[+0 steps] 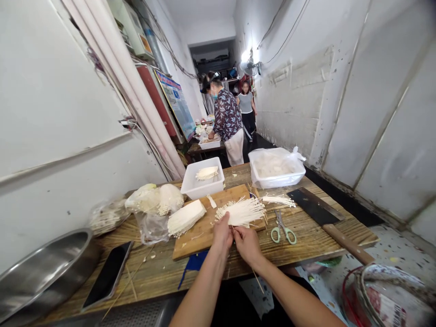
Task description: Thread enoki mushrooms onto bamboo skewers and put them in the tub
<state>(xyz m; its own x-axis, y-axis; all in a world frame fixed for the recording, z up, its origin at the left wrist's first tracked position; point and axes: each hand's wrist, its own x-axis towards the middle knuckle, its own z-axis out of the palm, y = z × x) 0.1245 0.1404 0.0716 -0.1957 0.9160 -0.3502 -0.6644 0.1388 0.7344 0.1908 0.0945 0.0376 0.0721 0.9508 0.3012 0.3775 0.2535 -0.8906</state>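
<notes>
Where the enoki bunch lies on the cutting board, long axis left to right, the left hand grips its near edge; the right hand, just beside, has a grip too hidden to tell.

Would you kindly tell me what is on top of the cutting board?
On the cutting board are a spread mushroom bunch, touched by the left hand, a small loose clump and a thick white bundle overlapping its left edge. What lies beneath them is hidden.
</notes>
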